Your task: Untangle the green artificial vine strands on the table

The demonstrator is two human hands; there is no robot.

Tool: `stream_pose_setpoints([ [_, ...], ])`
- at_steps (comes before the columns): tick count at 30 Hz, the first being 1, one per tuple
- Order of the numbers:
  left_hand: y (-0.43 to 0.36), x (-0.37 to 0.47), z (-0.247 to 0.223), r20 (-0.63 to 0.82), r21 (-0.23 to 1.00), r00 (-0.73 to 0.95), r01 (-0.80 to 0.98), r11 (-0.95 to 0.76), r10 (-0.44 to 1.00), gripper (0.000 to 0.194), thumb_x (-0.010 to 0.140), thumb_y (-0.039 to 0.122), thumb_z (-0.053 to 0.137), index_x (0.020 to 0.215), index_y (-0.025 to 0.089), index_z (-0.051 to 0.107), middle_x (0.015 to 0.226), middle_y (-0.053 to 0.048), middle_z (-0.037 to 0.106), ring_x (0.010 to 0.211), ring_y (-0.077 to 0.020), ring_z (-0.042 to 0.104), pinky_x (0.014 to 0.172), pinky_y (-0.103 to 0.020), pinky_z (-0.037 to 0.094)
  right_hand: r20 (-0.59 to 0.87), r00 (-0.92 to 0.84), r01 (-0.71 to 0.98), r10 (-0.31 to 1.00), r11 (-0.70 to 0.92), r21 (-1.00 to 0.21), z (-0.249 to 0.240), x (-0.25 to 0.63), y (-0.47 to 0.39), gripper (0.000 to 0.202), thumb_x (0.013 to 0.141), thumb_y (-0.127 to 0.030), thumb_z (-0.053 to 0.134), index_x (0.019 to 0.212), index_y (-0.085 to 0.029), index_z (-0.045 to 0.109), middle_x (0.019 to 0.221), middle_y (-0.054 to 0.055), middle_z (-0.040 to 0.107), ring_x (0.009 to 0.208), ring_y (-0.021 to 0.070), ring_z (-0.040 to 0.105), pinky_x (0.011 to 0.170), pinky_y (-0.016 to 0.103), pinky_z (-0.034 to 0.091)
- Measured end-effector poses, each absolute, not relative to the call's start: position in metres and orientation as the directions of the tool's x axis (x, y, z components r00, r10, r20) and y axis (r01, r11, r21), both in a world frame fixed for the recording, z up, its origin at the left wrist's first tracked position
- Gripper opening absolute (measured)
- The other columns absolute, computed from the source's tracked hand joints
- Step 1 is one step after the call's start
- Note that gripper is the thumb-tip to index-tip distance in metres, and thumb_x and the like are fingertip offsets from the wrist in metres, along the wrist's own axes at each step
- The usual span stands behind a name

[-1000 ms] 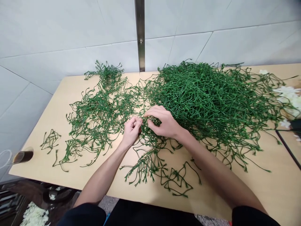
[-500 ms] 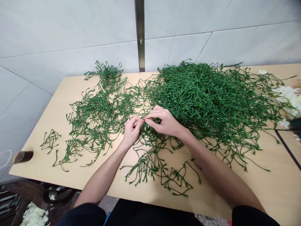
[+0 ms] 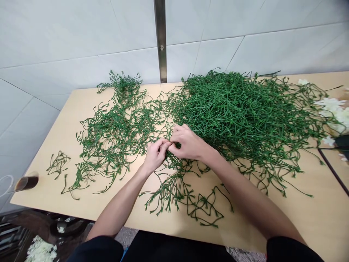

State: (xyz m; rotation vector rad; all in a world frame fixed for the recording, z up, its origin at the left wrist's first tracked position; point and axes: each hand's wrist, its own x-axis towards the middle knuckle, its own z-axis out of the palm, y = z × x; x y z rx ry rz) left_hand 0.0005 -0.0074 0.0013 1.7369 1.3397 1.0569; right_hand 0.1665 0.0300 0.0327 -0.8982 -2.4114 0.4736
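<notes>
Head view: green stems (image 3: 231, 109), thin, tangled; tips apparently forked.

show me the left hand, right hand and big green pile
Left hand (image 3: 155, 155), head view, back of the hand.
Right hand (image 3: 188, 143), head view, back of the hand.
Big green pile (image 3: 234, 109), head view, middle of its mass.
</notes>
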Motion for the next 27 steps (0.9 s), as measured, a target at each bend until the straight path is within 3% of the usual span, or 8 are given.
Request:
stream_pose_setpoints([
  [7,-0.008,0.001,0.001,0.194,0.886,0.114,0.405,-0.224,0.974,0.026,0.091,0.034,0.053,0.073,0.017,0.062,0.052,0.005,0.042,0.047,-0.0088,0.034,0.048,-0.021,0.027,0.439,-0.618,0.437,0.652,0.749,-0.498,0.021,0.164,0.033,0.023,0.077,-0.011,0.048,0.056,-0.019,0.043,0.059,0.0,0.05,0.077,0.0175,0.049,0.072,0.034,0.031],
  [14,-0.008,-0.003,-0.002,0.174,0.915,0.006,0.37,-0.164,0.985,0.028,0.092,0.036,0.051,0.074,0.017,0.06,0.053,0.006,0.037,0.047,-0.0087,0.03,0.048,-0.023,0.024,0.503,-0.575,0.414,0.646,0.76,-0.502,0.02,0.173,0.039,0.026,0.075,0.001,0.044,0.071,-0.02,0.06,0.068,0.0,0.063,0.083,0.0186,0.055,0.079,0.036,0.032],
  [18,-0.006,-0.004,-0.003,0.136,0.946,-0.015,0.3,-0.125,0.991,0.035,0.092,0.045,0.051,0.073,0.017,0.058,0.053,0.006,0.034,0.048,-0.0088,0.029,0.047,-0.023,0.022,0.559,-0.494,0.464,0.666,0.746,-0.479,0.028,0.173,0.037,0.019,0.074,-0.006,0.053,0.086,-0.018,0.061,0.086,0.003,0.069,0.089,0.0215,0.057,0.08,0.037,0.037],
  [21,-0.006,-0.004,-0.003,0.171,0.934,0.009,0.317,-0.165,0.985,0.037,0.092,0.047,0.051,0.072,0.017,0.057,0.053,0.006,0.034,0.049,-0.0086,0.028,0.048,-0.022,0.023,0.595,-0.42,0.438,0.685,0.727,-0.528,0.03,0.17,0.034,0.009,0.081,-0.015,0.056,0.088,-0.018,0.062,0.087,0.005,0.07,0.085,0.0208,0.06,0.08,0.037,0.041],
  [27,-0.006,-0.004,-0.004,0.23,0.884,0.083,0.399,-0.244,0.97,0.036,0.093,0.044,0.051,0.073,0.016,0.06,0.052,0.007,0.032,0.048,-0.0081,0.027,0.049,-0.022,0.024,0.56,-0.425,0.44,0.711,0.703,-0.559,0.025,0.167,0.034,0.012,0.086,-0.024,0.056,0.086,-0.018,0.066,0.088,0.006,0.072,0.087,0.0219,0.06,0.082,0.039,0.044],
])
